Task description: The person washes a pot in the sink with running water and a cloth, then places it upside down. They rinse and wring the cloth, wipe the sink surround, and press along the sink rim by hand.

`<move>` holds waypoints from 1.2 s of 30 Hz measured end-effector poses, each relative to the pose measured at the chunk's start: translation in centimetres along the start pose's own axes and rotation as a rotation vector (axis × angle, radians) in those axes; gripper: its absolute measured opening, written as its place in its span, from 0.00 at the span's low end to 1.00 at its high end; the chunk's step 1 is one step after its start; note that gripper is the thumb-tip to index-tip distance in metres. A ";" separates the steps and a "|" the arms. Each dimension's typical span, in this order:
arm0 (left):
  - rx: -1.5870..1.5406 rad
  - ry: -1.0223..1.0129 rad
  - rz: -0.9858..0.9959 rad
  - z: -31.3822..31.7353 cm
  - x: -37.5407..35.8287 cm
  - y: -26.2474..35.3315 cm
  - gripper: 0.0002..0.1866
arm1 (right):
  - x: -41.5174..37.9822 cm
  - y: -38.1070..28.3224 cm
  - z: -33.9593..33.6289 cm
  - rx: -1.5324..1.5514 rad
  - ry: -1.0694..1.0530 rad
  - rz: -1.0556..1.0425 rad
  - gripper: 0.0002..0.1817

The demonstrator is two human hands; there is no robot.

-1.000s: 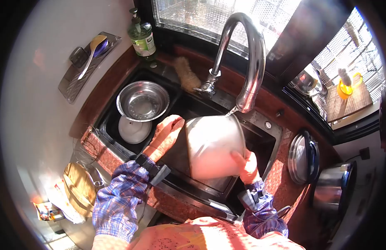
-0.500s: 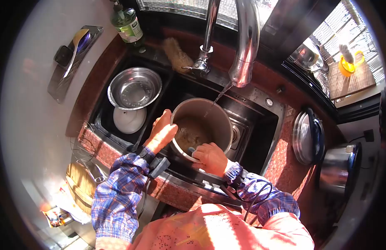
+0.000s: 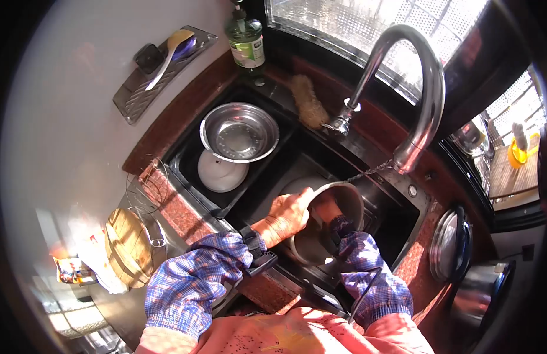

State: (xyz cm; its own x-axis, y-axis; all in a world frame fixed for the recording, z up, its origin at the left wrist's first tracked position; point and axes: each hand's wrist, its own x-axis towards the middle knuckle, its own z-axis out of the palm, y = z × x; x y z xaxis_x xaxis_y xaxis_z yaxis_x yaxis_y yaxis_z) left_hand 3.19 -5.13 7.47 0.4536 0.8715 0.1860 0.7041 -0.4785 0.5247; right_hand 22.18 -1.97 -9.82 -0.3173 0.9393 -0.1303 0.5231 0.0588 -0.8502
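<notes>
While a thin stream of water falls from the curved faucet (image 3: 424, 118) at the upper right of the frame, the left hand (image 3: 288, 212) is clamped around the near rim of the metal pot (image 3: 338, 203), which sits tilted in the deep basin of the sink (image 3: 380, 236) just right of the frame's centre, its mouth turned toward the person. The right hand (image 3: 328, 207) reaches inside the pot, so its fingers are hidden and I cannot tell whether it grips a scrubber or works bare; only its back and the plaid cuff show. To do this washing well, I judge the left hand should keep a firm pinch on the rim so the pot does not spin or slide on the wet basin floor, while the right sweeps round the inner wall and down to the bottom. Keeping the mouth under the stream would let loosened residue rinse away; tilting too far would splash toward the near counter edge. Left of the pot, in the smaller compartment, a steel bowl (image 3: 239, 133) rests above a white lid (image 3: 221, 173), well apart from both hands. At the upper centre a green soap bottle (image 3: 246, 44) stands on the ledge, with a bristly brush (image 3: 306, 100) lying just beside the faucet base.
</notes>
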 end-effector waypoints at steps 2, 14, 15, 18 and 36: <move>0.164 -0.236 -0.108 -1.9 0.5 2.4 0.15 | 0.8 -0.5 2.1 0.464 -0.046 0.029 0.14; -0.018 -0.093 -0.159 -0.3 -0.9 2.0 0.16 | -5.5 -0.4 -0.7 -0.919 -0.726 -0.136 0.16; -0.045 0.032 -0.067 -0.8 -0.8 2.3 0.18 | -5.3 -2.0 -3.3 -0.803 -0.587 -0.146 0.15; 0.048 0.011 0.004 -2.3 -1.2 2.9 0.22 | -7.3 -8.8 -9.6 -0.306 -0.257 -0.017 0.11; 0.017 0.382 -0.150 -12.2 -3.9 6.0 0.13 | -15.8 -18.4 -13.2 -0.155 0.142 -0.108 0.14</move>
State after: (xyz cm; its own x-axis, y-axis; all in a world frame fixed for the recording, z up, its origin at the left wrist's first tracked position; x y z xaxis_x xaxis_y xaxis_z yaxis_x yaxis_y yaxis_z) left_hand -0.99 -10.14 20.01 0.1120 0.9074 0.4051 0.7576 -0.3418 0.5560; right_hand 27.98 -13.49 14.65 -0.2695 0.9622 0.0400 0.6111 0.2029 -0.7651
